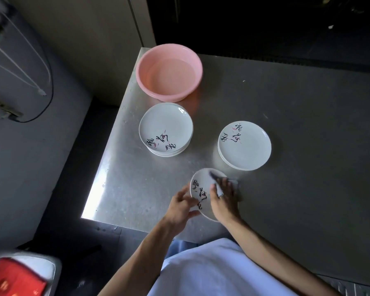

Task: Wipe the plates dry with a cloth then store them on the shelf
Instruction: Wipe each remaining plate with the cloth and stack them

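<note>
You hold one plate tilted above the near part of the steel table, its painted face turned up toward you. Your left hand grips the plate's left rim: the fingers curl behind the edge and the thumb lies on the near part of the face. Your right hand bunches a white cloth between thumb and curled fingers and presses it on the right half of the plate, so the cloth sits between your fingers and the plate's face. A dark strip of the cloth lies across the plate's far rim.

Farther out on the table stand two stacks of the same white plates. The left stack is just near of a pink basin, which holds some water. The right stack stands apart from it, just beyond your right hand
</note>
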Tool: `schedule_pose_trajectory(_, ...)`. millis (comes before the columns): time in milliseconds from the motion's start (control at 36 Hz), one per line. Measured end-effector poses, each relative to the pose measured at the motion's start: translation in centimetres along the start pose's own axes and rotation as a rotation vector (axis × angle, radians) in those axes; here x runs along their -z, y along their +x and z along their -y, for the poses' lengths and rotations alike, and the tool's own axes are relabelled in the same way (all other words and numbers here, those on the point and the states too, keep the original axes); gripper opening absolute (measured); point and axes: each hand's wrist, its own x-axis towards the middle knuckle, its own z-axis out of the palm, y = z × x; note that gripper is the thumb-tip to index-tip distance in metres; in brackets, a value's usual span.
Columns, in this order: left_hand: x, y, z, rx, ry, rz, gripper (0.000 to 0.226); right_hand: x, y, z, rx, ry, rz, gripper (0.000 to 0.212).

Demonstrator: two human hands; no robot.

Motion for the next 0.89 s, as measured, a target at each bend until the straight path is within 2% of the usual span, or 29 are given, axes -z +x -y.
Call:
schedule_pose_trajectory(28, -0.2, 0.1, -0.2, -0.002, -0.026, -0.049, 0.047, 0.2, 0.1, 0.5, -0.025, 0.062, -0.032, 0.068)
schedule_pose_trajectory(83, -0.5, 0.3, -0.4, -0.018, -0.022, -0.142, 0.017, 0.5, -0.3, 1.3, 0.091, 0.249, -0.053, 0.078)
schedule_pose_trajectory(139, -0.5, 0.5, -0.7, -0.023, 0.031, -0.157, 0.014, 0.9, -1.6, 1.9, 0.316, 0.427, 0.105, 0.057)
schedule_pose_trajectory(167, -0.5, 0.4, -0.8, -0.038, 0.061, -0.129, 0.011, 1.0, -2.3, 1.9, 0.382, 0.443, 0.231, 0.045)
schedule_pose_trajectory(194, -0.5, 0.2, -0.9, -0.06, 0.066, -0.098, 0.009, 1.2, -2.9, 1.8, 0.431, 0.422, 0.339, 0.04)
schedule_pose_trajectory(222, -0.5, -0.1, -1.0, -0.064, 0.077, -0.075, 0.016, 1.1, -2.8, 1.5, 0.454, 0.371, 0.385, 0.04)
schedule_pose_trajectory(278, -0.3, -0.4, -0.8, -0.04, 0.05, -0.077, 0.028, 0.4, -1.3, 0.3, 0.407, 0.214, 0.278, 0.045)
schedule_pose_trajectory(333, -0.2, -0.5, -0.6, -0.019, 0.024, -0.082, 0.038, 0.2, -0.2, -0.3, 0.161, 0.061, 0.12, 0.054)
schedule_pose_trajectory(361, 0.0, -0.3, -0.3, -0.017, 0.024, -0.063, 0.046, 0.2, 0.0, -0.4, 0.064, 0.032, 0.097, 0.058)
schedule_pose_trajectory(389, -0.1, -0.4, -0.3, -0.013, 0.049, -0.026, 0.054, 0.3, -0.3, -0.3, 0.04, 0.056, 0.101, 0.06)
schedule_pose_trajectory(444, -0.2, -0.6, -0.3, -0.015, 0.102, 0.04, 0.055, 0.0, -1.4, 0.3, 0.241, 0.119, 0.138, 0.058)
schedule_pose_trajectory(500, -0.1, -0.6, 0.0, -0.014, 0.123, 0.047, 0.042, -0.5, -2.4, 0.3, 0.514, 0.101, 0.235, 0.055)
schedule_pose_trajectory(556, 0.2, -0.6, 0.1, -0.018, 0.139, 0.039, 0.042, -1.5, -2.3, -0.9, 0.562, 0.05, 0.269, 0.064)
schedule_pose_trajectory(583, 0.5, -0.4, 0.2, -0.019, 0.143, 0.04, 0.045, -1.5, -2.1, -1.0, 0.562, 0.033, 0.218, 0.066)
schedule_pose_trajectory(611, 0.7, -0.4, 0.2, -0.02, 0.142, 0.045, 0.05, -1.3, -1.8, -0.9, 0.524, 0.029, 0.136, 0.066)
schedule_pose_trajectory(667, 0.8, -0.4, 0.1, -0.015, 0.099, 0.028, 0.06, -0.6, -1.3, -0.3, 0.326, 0.009, 0.008, 0.061)
schedule_pose_trajectory(722, 0.8, -0.3, 0.1, 0.003, 0.023, -0.042, 0.058, 0.2, -0.8, 0.7, 0.084, -0.022, 0.027, 0.058)
schedule_pose_trajectory(750, 0.8, -0.3, 0.0, 0.006, -0.002, -0.083, 0.048, 0.3, -0.7, 1.0, 0.03, 0.022, 0.033, 0.059)
schedule_pose_trajectory(778, 0.7, -0.2, -0.1, 0.002, 0.0, -0.123, 0.032, 0.5, -0.8, 1.4, 0.038, 0.102, 0.03, 0.062)
schedule_pose_trajectory(806, 0.6, 0.0, -0.2, -0.008, 0.007, -0.146, 0.017, 0.5, -1.1, 1.8, 0.121, 0.197, 0.029, 0.063)
schedule_pose_trajectory(861, 0.4, 0.3, -0.6, -0.021, 0.055, -0.158, 0.012, -0.1, -1.9, 1.9, 0.391, 0.303, 0.129, 0.056)
schedule_pose_trajectory(889, 0.3, 0.1, -0.9, -0.031, 0.083, -0.149, 0.008, -0.5, -2.3, 1.5, 0.454, 0.31, 0.211, 0.052)
